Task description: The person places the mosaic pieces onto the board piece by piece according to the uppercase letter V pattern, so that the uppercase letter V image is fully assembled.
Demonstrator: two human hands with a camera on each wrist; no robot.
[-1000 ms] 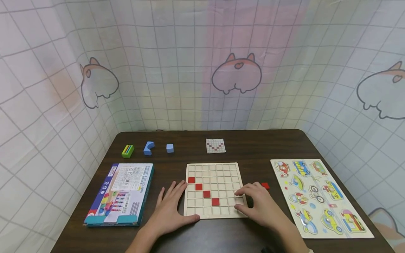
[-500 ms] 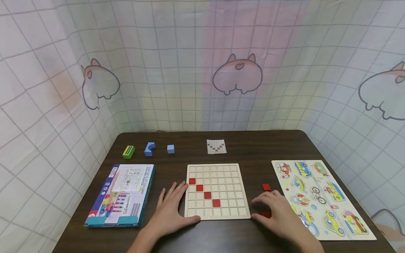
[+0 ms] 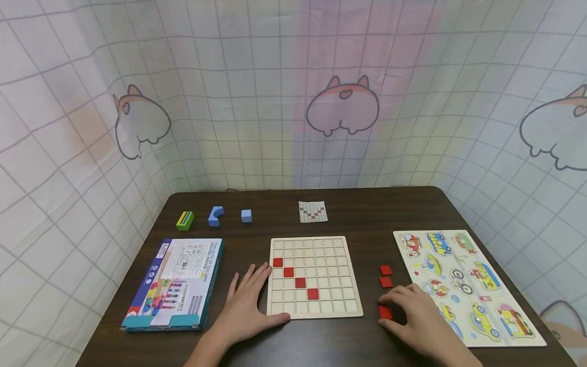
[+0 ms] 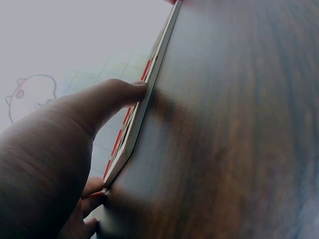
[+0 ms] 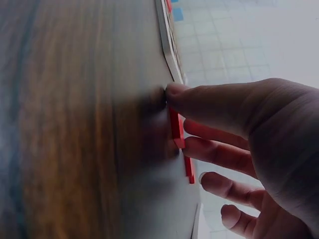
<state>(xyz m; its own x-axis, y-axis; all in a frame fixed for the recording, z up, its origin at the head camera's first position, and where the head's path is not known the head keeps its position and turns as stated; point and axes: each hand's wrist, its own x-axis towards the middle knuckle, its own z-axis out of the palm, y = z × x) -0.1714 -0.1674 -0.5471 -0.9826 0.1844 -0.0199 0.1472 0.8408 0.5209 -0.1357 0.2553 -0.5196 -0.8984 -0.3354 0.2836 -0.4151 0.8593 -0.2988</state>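
A pale wooden grid board [image 3: 326,275] lies on the table with a diagonal of several red tiles in its cells. My left hand [image 3: 247,306] is spread at its lower left corner, fingertips along the left edge and thumb on the front edge. In the left wrist view the thumb [image 4: 119,93] presses that edge. Right of the board, my right hand [image 3: 412,313] pinches a loose red tile [image 3: 385,312] lying on the table, thumb at its near side, a finger at its far side. The right wrist view shows this red tile [image 5: 176,124] between thumb and finger.
Two more red tiles [image 3: 385,282] lie beyond the right hand. A picture puzzle board [image 3: 463,300] is at the right, a boxed set [image 3: 176,283] at the left. Toward the back are a pattern card [image 3: 313,212], blue blocks [image 3: 246,216] and a green block [image 3: 185,221].
My right hand has moved right, from the board's right edge to the loose tiles, and now has a tile between thumb and finger. The left hand has stayed on the board.
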